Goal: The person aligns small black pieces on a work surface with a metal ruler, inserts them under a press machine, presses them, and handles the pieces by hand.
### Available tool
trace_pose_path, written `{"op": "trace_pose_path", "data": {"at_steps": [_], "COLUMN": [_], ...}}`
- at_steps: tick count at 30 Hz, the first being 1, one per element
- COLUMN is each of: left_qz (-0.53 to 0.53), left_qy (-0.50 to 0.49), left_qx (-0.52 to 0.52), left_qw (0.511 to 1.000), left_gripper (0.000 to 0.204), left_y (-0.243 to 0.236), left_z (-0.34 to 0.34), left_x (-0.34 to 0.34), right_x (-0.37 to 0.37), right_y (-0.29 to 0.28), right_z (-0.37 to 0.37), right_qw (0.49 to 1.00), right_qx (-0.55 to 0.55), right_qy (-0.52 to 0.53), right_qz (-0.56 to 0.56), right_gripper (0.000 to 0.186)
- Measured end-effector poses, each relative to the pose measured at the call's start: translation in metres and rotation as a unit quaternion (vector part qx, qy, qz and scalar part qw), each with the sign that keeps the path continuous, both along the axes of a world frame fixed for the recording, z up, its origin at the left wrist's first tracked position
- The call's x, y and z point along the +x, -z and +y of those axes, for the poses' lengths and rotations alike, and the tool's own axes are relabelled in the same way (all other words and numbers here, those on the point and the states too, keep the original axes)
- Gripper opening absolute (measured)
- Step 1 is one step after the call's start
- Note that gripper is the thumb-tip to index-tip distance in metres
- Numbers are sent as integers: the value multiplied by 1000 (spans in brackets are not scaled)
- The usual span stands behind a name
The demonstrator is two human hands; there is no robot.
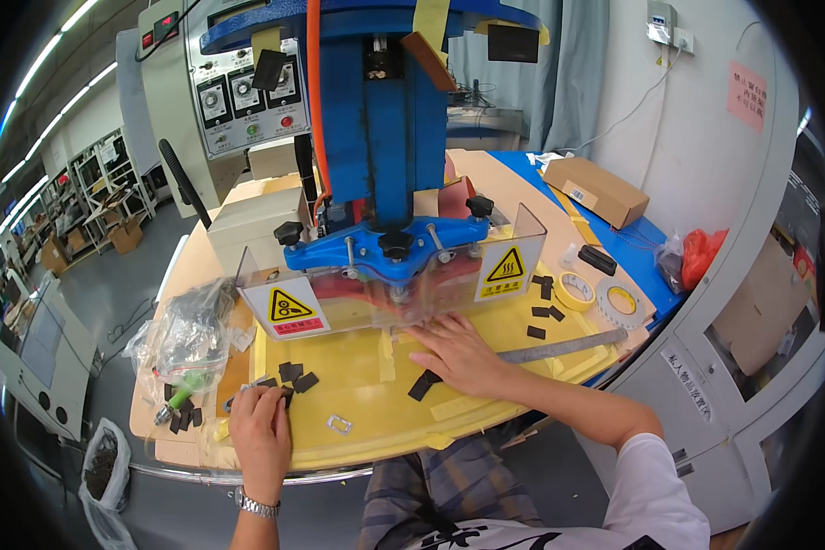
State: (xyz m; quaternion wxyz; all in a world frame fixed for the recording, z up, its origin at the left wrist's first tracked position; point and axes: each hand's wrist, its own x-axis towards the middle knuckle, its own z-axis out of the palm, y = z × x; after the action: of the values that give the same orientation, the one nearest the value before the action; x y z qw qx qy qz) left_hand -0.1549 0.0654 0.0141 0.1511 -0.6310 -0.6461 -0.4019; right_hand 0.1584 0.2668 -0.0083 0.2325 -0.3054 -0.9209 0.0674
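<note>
Black, thin rectangular pieces before the clear plastic guard seem light, flexible; grip edges. Left hand curled, right hand outstretched; holds indeterminable.

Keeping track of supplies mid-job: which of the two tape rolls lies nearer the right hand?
The yellow roll. It lies on the side toward the right hand, while the pale grey roll sits farther right.

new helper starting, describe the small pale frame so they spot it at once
Start at the blue press, then follow the yellow surface below it toward the near edge. Right of the left hand lies the small pale frame; unlike the solid black pieces nearby, its middle is open.
</note>
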Motion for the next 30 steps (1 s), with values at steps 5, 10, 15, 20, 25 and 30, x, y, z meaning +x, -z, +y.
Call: {"op": "trace_pose_path", "data": {"at_steps": [5,10,15,20,25,30], "left_qz": [-6,-7,-3,-17,-24,-16], "left_qy": [-2,-11,-14,-16,-25,-19], "left_qx": [-15,-15,-27,-32,-31,-31], "left_qw": [1000,1000,1000,999,999,999], "left_gripper": [12,13,14,13,13,13], "left_y": [-1,2,1,1,2,4], "left_z": [0,1,1,1,0,1], "left_x": [-1,1,0,2,4,1], "right_x": [13,38,42,41,41,42], "right_y": [-16,-19,-9,-9,-12,-12], "right_z": [-18,-45,-56,-58,-60,-60], "right_qw": [999,998,998,998,997,996], "right_qx": [25,33,22,32,31,21], "right_qy": [-16,-14,-2,-3,-4,-6], "right_qz": [31,44,65,61,69,85], "right_gripper": [60,61,59,52,49,47]}}
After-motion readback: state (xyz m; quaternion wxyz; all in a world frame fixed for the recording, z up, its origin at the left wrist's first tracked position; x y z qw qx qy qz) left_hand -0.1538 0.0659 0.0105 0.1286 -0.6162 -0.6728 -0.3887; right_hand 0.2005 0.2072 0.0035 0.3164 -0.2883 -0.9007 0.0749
